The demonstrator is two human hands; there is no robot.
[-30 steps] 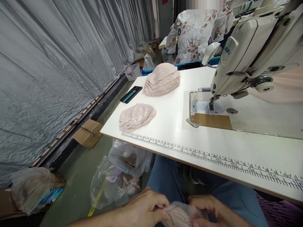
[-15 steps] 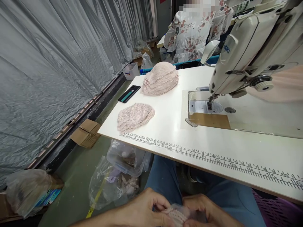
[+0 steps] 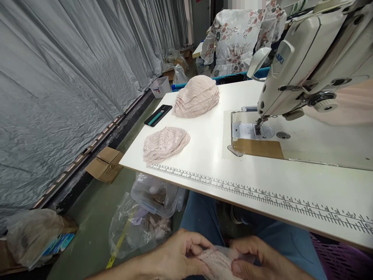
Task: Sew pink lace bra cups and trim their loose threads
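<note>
Both hands are low in the view, over the lap and in front of the table edge. My left hand pinches a pale pink lace piece with a sheer edge. Fingers of my right hand close on the other side of the same piece, thumb on top. On the white table lie a smaller stack of pink lace pieces near the left corner and a taller pink stack behind it.
A sewing machine stands at the right of the table. A black phone lies by the left edge. Below are a plastic bin and cardboard box. A person in a floral top sits beyond.
The lace piece shows more between my hands, its sheer edge spread wider. My right thumb has moved up onto it.
</note>
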